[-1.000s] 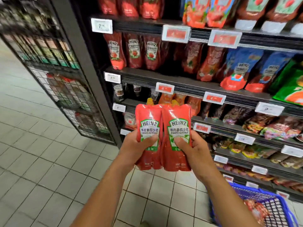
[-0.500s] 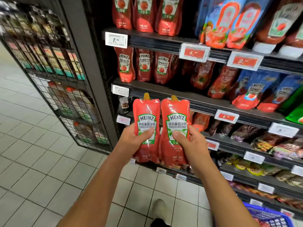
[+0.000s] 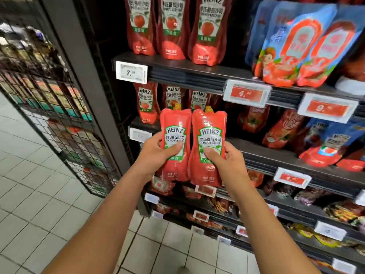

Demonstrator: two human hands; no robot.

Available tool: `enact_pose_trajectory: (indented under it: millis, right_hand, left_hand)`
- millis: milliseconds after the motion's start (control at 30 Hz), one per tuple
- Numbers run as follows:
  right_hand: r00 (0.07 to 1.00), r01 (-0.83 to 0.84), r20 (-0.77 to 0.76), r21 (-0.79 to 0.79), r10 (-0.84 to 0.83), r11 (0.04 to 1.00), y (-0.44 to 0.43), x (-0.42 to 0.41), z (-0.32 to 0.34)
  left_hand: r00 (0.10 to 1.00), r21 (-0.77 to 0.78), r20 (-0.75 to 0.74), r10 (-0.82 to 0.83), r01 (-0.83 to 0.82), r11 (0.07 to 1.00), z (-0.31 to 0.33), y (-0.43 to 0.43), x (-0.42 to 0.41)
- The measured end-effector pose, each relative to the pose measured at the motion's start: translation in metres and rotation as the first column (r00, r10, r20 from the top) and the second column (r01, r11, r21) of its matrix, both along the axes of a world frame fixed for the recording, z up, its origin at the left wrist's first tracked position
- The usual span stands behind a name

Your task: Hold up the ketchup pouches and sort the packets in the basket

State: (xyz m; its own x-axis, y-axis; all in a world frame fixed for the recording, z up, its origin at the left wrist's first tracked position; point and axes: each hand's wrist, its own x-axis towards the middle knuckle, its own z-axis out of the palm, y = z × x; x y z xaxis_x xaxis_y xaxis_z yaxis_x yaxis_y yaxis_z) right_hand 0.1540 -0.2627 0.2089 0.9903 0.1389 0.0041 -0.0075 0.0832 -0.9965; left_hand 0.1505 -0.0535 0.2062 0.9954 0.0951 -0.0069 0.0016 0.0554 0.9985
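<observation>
Left ketchup pouch [image 3: 174,143]: red, upright, spout up, held in front of the shelf edge [image 3: 266,161].
Right ketchup pouch [image 3: 209,147]: same kind, just beside the first, edges touching.
Left hand [image 3: 156,153]: gripping the left pouch, thumb across the label.
Right hand [image 3: 227,161]: gripping the right pouch, thumb on the label.
Shelved pouches [image 3: 146,101]: same brand, standing behind.
Price tag [image 3: 131,72]: white, on the shelf above.
Wire rack [image 3: 59,119]: left, over tiled floor [image 3: 29,194].
</observation>
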Motion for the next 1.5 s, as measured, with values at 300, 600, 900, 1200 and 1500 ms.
enact_pose_trajectory:
  millis: [300,600,900,1200,1500]
  right_hand:
    - [0.996,0.083,-0.018,-0.015,-0.083,0.996,0.024,0.070,0.013]
    - [0.963,0.270,-0.014,0.073,-0.270,0.960,0.052,0.116,0.006]
    - [0.925,0.380,0.084,-0.275,-0.372,0.883,0.067,0.116,-0.007]
    - [0.889,0.457,0.242,-0.528,-0.389,0.716,0.064,0.101,-0.013]
    - [0.853,0.511,0.248,-0.579,-0.460,0.635,0.071,0.114,-0.009]
  left_hand:
    - [0.990,0.075,0.057,0.127,-0.131,0.989,0.014,0.011,0.078]
    - [0.972,0.319,0.051,0.231,-0.235,0.918,0.024,0.028,0.126]
    - [0.970,0.572,0.104,0.218,-0.238,0.785,0.018,0.040,0.127]
    - [0.954,0.723,0.215,0.206,-0.298,0.624,0.011,0.043,0.115]
    - [0.932,0.707,0.286,0.224,-0.363,0.607,-0.004,0.040,0.125]
